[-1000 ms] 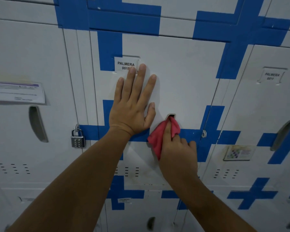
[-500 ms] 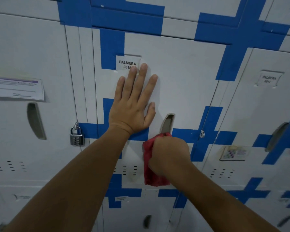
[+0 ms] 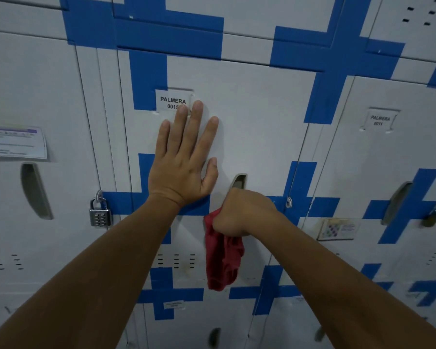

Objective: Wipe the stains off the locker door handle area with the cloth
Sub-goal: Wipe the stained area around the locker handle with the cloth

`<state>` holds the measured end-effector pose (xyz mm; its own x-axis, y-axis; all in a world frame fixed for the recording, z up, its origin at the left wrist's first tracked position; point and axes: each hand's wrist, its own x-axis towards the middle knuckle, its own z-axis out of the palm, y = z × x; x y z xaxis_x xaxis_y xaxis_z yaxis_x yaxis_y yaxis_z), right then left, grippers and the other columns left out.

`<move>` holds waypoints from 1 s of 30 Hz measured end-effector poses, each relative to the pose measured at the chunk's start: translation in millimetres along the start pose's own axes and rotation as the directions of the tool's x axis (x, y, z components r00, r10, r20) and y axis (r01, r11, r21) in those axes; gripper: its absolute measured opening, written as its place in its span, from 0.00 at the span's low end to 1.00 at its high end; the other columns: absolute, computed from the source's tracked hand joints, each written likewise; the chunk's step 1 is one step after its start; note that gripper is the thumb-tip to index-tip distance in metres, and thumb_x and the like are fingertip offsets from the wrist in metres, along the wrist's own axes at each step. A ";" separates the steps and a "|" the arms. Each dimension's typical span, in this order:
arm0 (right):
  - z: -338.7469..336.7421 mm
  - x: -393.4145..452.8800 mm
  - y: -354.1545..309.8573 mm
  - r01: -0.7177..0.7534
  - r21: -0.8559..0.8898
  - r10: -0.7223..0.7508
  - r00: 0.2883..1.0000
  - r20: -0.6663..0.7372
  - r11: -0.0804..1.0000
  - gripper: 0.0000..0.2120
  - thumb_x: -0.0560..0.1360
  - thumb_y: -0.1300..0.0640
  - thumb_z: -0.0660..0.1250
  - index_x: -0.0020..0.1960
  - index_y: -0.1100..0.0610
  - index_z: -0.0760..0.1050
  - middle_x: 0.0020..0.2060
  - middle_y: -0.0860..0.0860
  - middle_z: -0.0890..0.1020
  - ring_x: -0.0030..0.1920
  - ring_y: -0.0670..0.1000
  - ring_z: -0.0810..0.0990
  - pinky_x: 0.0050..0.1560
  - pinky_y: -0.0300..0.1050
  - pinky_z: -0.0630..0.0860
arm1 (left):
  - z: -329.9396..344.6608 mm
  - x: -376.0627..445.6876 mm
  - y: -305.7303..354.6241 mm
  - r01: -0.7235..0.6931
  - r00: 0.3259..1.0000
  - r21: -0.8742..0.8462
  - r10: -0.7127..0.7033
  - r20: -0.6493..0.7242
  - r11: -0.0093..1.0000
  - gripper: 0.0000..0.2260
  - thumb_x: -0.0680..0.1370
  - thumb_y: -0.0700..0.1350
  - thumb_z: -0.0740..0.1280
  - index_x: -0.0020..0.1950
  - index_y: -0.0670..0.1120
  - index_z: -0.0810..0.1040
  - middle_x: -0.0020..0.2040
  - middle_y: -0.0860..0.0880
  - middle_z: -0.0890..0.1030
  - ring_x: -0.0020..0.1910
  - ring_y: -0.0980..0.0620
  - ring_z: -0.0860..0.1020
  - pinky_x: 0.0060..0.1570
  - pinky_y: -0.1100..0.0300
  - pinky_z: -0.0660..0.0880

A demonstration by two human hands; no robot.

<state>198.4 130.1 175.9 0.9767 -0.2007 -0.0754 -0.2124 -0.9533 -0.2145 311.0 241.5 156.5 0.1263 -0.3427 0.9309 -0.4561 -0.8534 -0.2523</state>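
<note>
The grey locker door [image 3: 257,117] with blue tape crosses carries a label reading PALMERA 0015. Its recessed handle slot [image 3: 239,181] sits at mid-height; only the top of the slot shows. My left hand [image 3: 184,162] lies flat on the door, fingers spread, left of the slot. My right hand [image 3: 244,212] is fisted on a red cloth [image 3: 223,258] and covers the lower part of the slot. Most of the cloth hangs loose below the fist against the door.
A combination padlock [image 3: 99,214] hangs at the left door's edge. A paper notice [image 3: 15,142] is stuck on the left locker above its handle slot [image 3: 34,191]. The right locker has a handle [image 3: 398,202], a small sticker [image 3: 339,229] and a label [image 3: 379,120].
My right hand slid down from the top of the handle slot, uncovering its upper part, and closed into a fist; the cloth now dangles below it. My left hand stayed flat.
</note>
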 end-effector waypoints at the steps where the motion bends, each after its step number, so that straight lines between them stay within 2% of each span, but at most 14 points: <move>1: -1.7 -1.7 0.4 0.007 0.002 -0.007 1.000 -0.002 1.000 0.08 0.69 0.53 0.63 0.34 0.56 0.72 0.29 0.50 0.75 0.31 0.50 0.75 0.31 0.43 0.70 | -0.1 0.0 0.3 -0.001 1.000 -0.001 0.001 0.000 1.000 0.32 0.80 0.54 0.56 0.82 0.44 0.54 0.80 0.37 0.56 0.79 0.37 0.54 0.78 0.42 0.46; 3: 0.9 -6.6 0.8 0.044 -0.046 -0.044 0.999 -0.016 0.998 0.07 0.70 0.53 0.64 0.35 0.55 0.72 0.32 0.51 0.76 0.34 0.51 0.77 0.33 0.45 0.74 | -0.6 -0.5 1.3 0.001 1.000 0.000 -0.001 0.003 1.000 0.32 0.80 0.54 0.56 0.82 0.44 0.54 0.80 0.37 0.56 0.80 0.37 0.53 0.78 0.42 0.47; 4: 6.5 -9.0 3.2 0.067 -0.103 -0.068 0.998 -0.011 0.992 0.06 0.72 0.53 0.64 0.37 0.54 0.73 0.35 0.52 0.78 0.38 0.52 0.79 0.38 0.47 0.77 | -0.6 -0.6 1.7 0.001 1.000 0.000 -0.001 0.009 1.000 0.32 0.80 0.54 0.56 0.82 0.44 0.53 0.80 0.38 0.55 0.80 0.37 0.53 0.78 0.42 0.46; 5: 15.0 -12.0 6.6 0.084 -0.164 -0.081 0.996 0.024 0.983 0.04 0.75 0.53 0.64 0.44 0.53 0.75 0.43 0.53 0.80 0.45 0.54 0.80 0.47 0.49 0.79 | -0.6 -0.8 1.7 0.001 1.000 0.001 -0.001 0.015 1.000 0.32 0.80 0.54 0.56 0.82 0.45 0.53 0.81 0.38 0.55 0.80 0.37 0.52 0.78 0.42 0.46; 6: 27.0 -14.7 12.1 0.078 -0.224 -0.063 0.995 0.071 0.972 0.09 0.77 0.52 0.64 0.56 0.54 0.75 0.51 0.54 0.80 0.52 0.55 0.79 0.56 0.52 0.77 | -0.6 -0.9 1.7 0.002 1.000 0.004 -0.002 0.019 1.000 0.32 0.80 0.54 0.56 0.82 0.45 0.52 0.81 0.38 0.54 0.80 0.38 0.52 0.78 0.42 0.46; 7: 40.2 -18.3 18.6 0.067 -0.277 -0.044 0.995 0.088 0.959 0.18 0.79 0.51 0.63 0.67 0.55 0.69 0.57 0.55 0.78 0.57 0.56 0.77 0.63 0.54 0.73 | -0.7 -0.8 1.7 0.003 1.000 0.007 -0.004 0.020 1.000 0.32 0.80 0.54 0.56 0.82 0.45 0.52 0.81 0.38 0.54 0.80 0.38 0.52 0.78 0.42 0.46; 9: 67.3 -22.9 34.2 0.095 -0.337 -0.112 0.993 -0.033 0.937 0.25 0.81 0.50 0.61 0.74 0.57 0.58 0.59 0.54 0.78 0.58 0.56 0.78 0.68 0.56 0.66 | -1.2 -0.6 1.8 0.008 1.000 0.008 -0.009 0.017 1.000 0.32 0.80 0.54 0.56 0.82 0.45 0.54 0.81 0.38 0.55 0.80 0.38 0.52 0.78 0.42 0.46; 11: 80.7 -25.1 42.0 0.120 -0.331 -0.192 0.962 -0.192 0.936 0.30 0.81 0.50 0.60 0.77 0.59 0.52 0.56 0.53 0.80 0.54 0.55 0.81 0.68 0.55 0.67 | -0.8 -0.4 1.6 0.006 1.000 0.013 -0.006 0.013 1.000 0.32 0.80 0.54 0.56 0.82 0.44 0.55 0.81 0.38 0.55 0.80 0.37 0.52 0.78 0.42 0.46; 13: 89.5 -23.3 44.2 0.149 -0.317 -0.236 0.937 -0.258 0.937 0.34 0.82 0.49 0.59 0.78 0.60 0.45 0.56 0.53 0.80 0.52 0.55 0.82 0.66 0.54 0.69 | -0.6 -0.3 1.9 0.004 1.000 0.017 -0.004 0.009 1.000 0.32 0.80 0.54 0.56 0.82 0.44 0.55 0.80 0.38 0.55 0.80 0.37 0.52 0.78 0.42 0.46; 16: 94.2 -21.4 46.1 0.158 -0.259 -0.226 0.939 -0.260 0.953 0.36 0.81 0.47 0.59 0.79 0.59 0.42 0.62 0.54 0.78 0.56 0.55 0.81 0.66 0.53 0.69 | -0.3 -0.5 1.8 0.004 1.000 0.014 -0.004 0.004 1.000 0.32 0.80 0.53 0.56 0.81 0.44 0.55 0.80 0.37 0.56 0.79 0.37 0.52 0.78 0.42 0.46; 19: 90.3 -18.0 47.5 0.162 -0.284 -0.244 0.928 -0.283 0.945 0.36 0.81 0.44 0.59 0.79 0.59 0.45 0.61 0.54 0.79 0.55 0.55 0.81 0.64 0.52 0.72 | -1.5 0.3 2.3 0.006 1.000 0.012 -0.006 0.002 1.000 0.32 0.80 0.53 0.56 0.81 0.44 0.56 0.80 0.37 0.57 0.79 0.37 0.53 0.78 0.41 0.48; 23: 82.4 -10.8 43.4 0.161 -0.277 -0.252 0.907 -0.337 0.947 0.27 0.82 0.47 0.56 0.75 0.59 0.57 0.51 0.51 0.81 0.48 0.53 0.81 0.55 0.45 0.74 | -1.5 0.3 2.2 0.005 1.000 0.010 -0.005 0.011 1.000 0.32 0.80 0.54 0.56 0.81 0.43 0.55 0.80 0.36 0.57 0.79 0.37 0.53 0.78 0.41 0.48; 28: 67.7 -5.5 39.8 0.082 -0.215 -0.127 0.970 -0.205 0.973 0.17 0.80 0.52 0.60 0.67 0.56 0.66 0.55 0.53 0.79 0.56 0.55 0.79 0.55 0.50 0.74 | -2.2 0.8 2.4 0.006 1.000 0.022 -0.007 0.026 1.000 0.32 0.79 0.54 0.56 0.81 0.44 0.55 0.80 0.37 0.56 0.80 0.37 0.53 0.78 0.41 0.48; 30: 58.0 -8.5 39.6 0.082 -0.320 -0.118 0.989 -0.093 0.944 0.20 0.80 0.52 0.62 0.69 0.57 0.64 0.56 0.53 0.78 0.56 0.56 0.78 0.58 0.51 0.74 | -2.4 0.0 2.3 0.008 0.999 0.021 -0.009 0.031 1.000 0.32 0.79 0.54 0.56 0.81 0.44 0.54 0.80 0.37 0.56 0.80 0.37 0.53 0.78 0.41 0.47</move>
<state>180.1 107.1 111.7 0.9934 -0.1070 0.0410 -0.1108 -0.9885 0.1032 307.9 240.5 156.6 0.1573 -0.3474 0.9244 -0.4366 -0.8641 -0.2504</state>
